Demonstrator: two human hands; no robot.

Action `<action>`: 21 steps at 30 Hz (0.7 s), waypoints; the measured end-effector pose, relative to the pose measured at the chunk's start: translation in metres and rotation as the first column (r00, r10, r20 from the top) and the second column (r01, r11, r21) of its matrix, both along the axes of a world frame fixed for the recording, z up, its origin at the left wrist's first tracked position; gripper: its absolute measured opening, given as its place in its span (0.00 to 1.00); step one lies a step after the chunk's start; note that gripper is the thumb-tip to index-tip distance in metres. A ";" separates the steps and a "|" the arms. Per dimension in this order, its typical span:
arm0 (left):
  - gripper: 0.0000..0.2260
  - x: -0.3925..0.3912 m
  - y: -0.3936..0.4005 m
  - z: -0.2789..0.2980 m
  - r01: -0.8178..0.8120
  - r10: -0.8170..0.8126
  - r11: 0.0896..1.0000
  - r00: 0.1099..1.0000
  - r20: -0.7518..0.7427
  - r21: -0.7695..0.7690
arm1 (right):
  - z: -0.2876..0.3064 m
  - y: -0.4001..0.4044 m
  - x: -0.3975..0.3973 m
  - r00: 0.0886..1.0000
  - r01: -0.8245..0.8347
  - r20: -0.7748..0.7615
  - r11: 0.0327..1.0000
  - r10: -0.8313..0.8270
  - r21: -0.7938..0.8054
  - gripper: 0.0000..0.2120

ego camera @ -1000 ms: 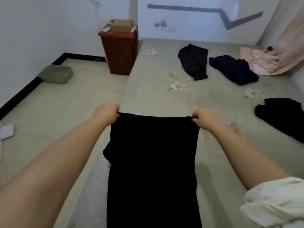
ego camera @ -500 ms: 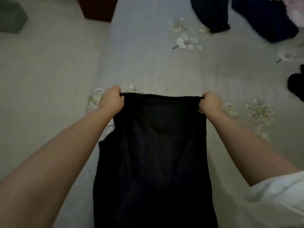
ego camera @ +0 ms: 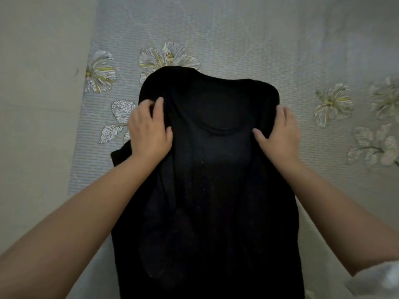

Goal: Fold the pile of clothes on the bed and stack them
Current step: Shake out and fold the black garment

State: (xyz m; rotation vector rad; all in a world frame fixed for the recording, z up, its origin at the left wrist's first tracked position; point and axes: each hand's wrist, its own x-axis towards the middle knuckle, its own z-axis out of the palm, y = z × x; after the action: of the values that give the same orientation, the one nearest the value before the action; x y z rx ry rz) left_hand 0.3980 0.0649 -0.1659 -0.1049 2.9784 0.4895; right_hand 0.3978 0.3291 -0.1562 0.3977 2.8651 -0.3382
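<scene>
A: What takes up most of the view?

B: The bed (ego camera: 248, 35), under a pale grey ribbed sheet printed with white and yellow flowers and outlined leaves. Its left edge runs down the frame, with beige floor (ego camera: 38, 104) beyond it.

A: And the clothing?

B: One black garment (ego camera: 216, 180) lies lengthwise on the sheet, from near the middle of the frame down past the bottom edge. Its far end is rounded over and covers part of one printed flower. A curved neckline seam shows faintly through the cloth between the hands. On the left a corner of the fabric sticks out sideways beneath the forearm.

A: What are the hands doing?

B: The left hand (ego camera: 149, 130) sits on the garment's upper left edge, palm down, with the fingers (ego camera: 159, 104) bent into a bunched fold of the cloth. It looks like a grip on that fold, though the dark fabric hides the fingertips. The right hand (ego camera: 280, 132) is at the upper right edge, thumb lying on top of the cloth and fingers wrapped round the edge, pinching it.

A: Anything else?

B: A bit of white sleeve (ego camera: 380, 279), blurred, at the lower right corner by the right forearm.
</scene>
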 end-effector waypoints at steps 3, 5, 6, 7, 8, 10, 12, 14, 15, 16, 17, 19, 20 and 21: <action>0.28 -0.001 -0.007 -0.001 -0.291 0.286 0.956 0.949 0.134 0.019 | -0.008 0.007 0.003 0.953 0.273 0.135 0.962 -0.271 0.005 0.22; 0.16 -0.009 -0.010 -0.002 -0.310 0.295 0.948 0.939 0.175 0.068 | -0.010 0.014 -0.005 0.947 0.296 0.139 0.955 -0.288 -0.036 0.16; 0.12 -0.015 -0.010 -0.001 -0.295 0.279 0.952 0.945 0.172 0.077 | -0.009 0.018 -0.011 0.950 0.298 0.110 0.953 -0.292 -0.046 0.15; 0.10 -0.022 -0.013 -0.001 -0.288 0.273 0.954 0.949 0.159 0.080 | -0.007 0.024 -0.019 0.951 0.302 0.077 0.952 -0.298 -0.052 0.15; 0.10 -0.030 -0.016 0.000 -0.295 0.282 0.952 0.948 0.148 0.076 | -0.005 0.030 -0.027 0.951 0.307 0.048 0.950 -0.304 -0.055 0.14; 0.11 -0.049 -0.025 0.001 -0.339 0.330 0.940 0.934 0.134 0.048 | -0.003 0.048 -0.047 0.949 0.314 0.014 0.948 -0.314 -0.055 0.13; 0.11 -0.068 -0.038 0.000 -0.387 0.380 0.922 0.913 0.147 0.018 | -0.004 0.065 -0.065 0.952 0.307 0.016 0.951 -0.306 -0.034 0.13; 0.11 -0.080 -0.049 -0.001 -0.381 0.376 0.924 0.903 0.209 -0.016 | -0.008 0.075 -0.076 0.960 0.280 0.022 0.960 -0.279 -0.027 0.14; 0.12 -0.084 -0.052 -0.001 -0.371 0.365 0.928 0.902 0.232 -0.021 | -0.011 0.077 -0.080 0.964 0.265 0.028 0.963 -0.264 -0.040 0.14; 0.13 -0.086 -0.052 -0.001 -0.365 0.359 0.931 0.904 0.233 -0.019 | -0.014 0.077 -0.083 0.969 0.248 0.037 0.967 -0.246 -0.058 0.16; 0.16 -0.085 -0.050 0.000 -0.366 0.361 0.930 0.908 0.215 -0.017 | -0.017 0.076 -0.085 0.974 0.225 0.047 0.971 -0.222 -0.075 0.17; 0.22 -0.078 -0.040 0.004 -0.303 0.305 0.952 0.948 0.087 -0.036 | -0.022 0.073 -0.082 0.980 0.197 0.036 0.973 -0.194 -0.117 0.23; 0.23 -0.072 -0.033 0.005 -0.214 0.215 0.975 0.977 0.009 -0.062 | -0.023 0.071 -0.077 0.980 0.197 0.014 0.970 -0.197 -0.142 0.27; 0.23 -0.062 -0.024 0.007 -0.083 0.080 0.994 0.996 -0.049 -0.076 | -0.022 0.069 -0.068 0.979 0.200 -0.013 0.965 -0.205 -0.168 0.30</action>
State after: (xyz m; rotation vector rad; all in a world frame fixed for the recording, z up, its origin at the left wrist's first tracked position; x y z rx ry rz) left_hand 0.3358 0.0413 -0.1592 -0.2262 3.0484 0.3899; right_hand 0.3300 0.3983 -0.1782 0.6599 2.8023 -0.6189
